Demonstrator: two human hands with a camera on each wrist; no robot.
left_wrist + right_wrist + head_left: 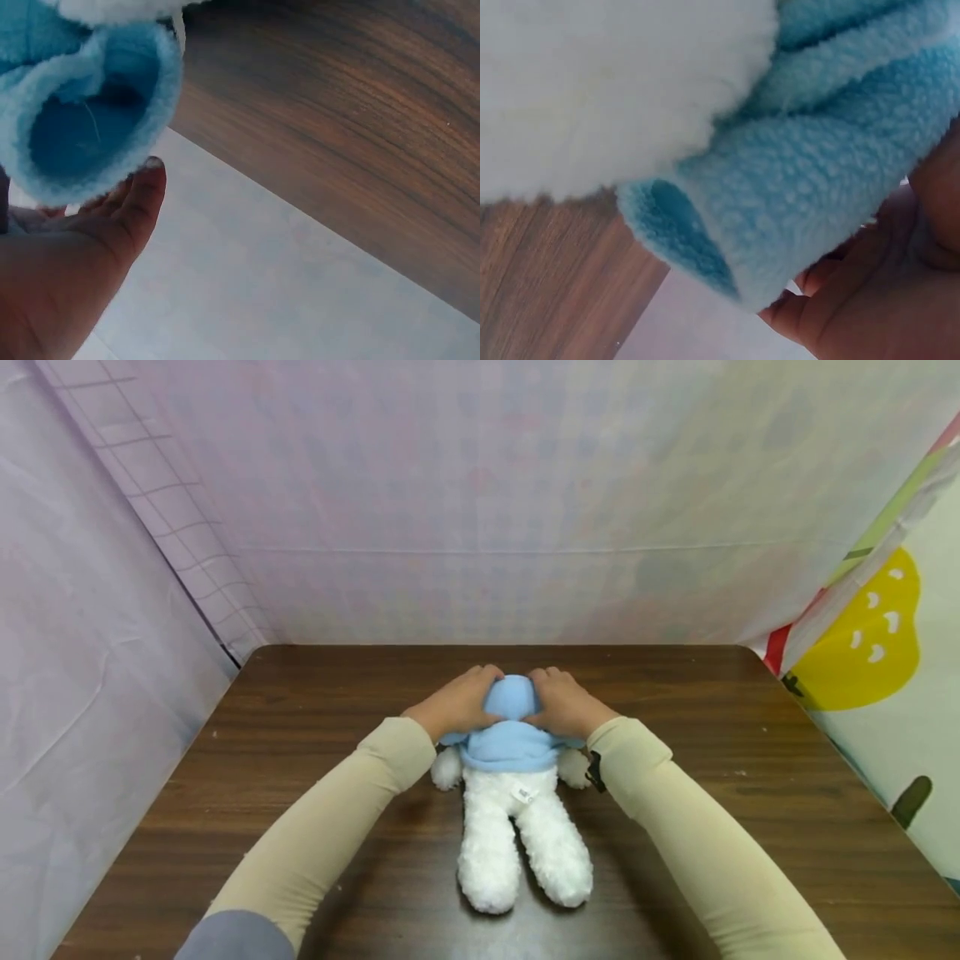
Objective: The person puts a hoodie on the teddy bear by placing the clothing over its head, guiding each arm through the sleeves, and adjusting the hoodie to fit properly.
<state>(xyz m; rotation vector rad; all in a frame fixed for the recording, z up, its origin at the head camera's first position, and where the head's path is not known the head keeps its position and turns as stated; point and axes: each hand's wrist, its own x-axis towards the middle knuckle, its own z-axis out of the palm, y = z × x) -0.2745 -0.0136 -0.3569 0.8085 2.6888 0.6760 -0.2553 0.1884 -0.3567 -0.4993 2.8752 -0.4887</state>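
A white plush toy (491, 843) in a light-blue fleece top lies on the table, its legs toward the person and a small white tag (523, 795) between them. At the top's far end, the left hand (465, 702) grips the left side of the rounded blue hood (513, 695). The right hand (567, 703) holds the opposite side, both thumbs lying on the near side. An open blue cuff (161, 97) shows beside the left hand in the left wrist view. In the right wrist view, a blue sleeve (787, 195) lies by the right hand. The toy's face is hidden.
The dark wooden table (720, 827) has its far edge just beyond the hands. A pale patterned curtain (480, 510) hangs behind it, with another white cloth (97, 635) at the left. On the right wall is a yellow printed shape (862, 643).
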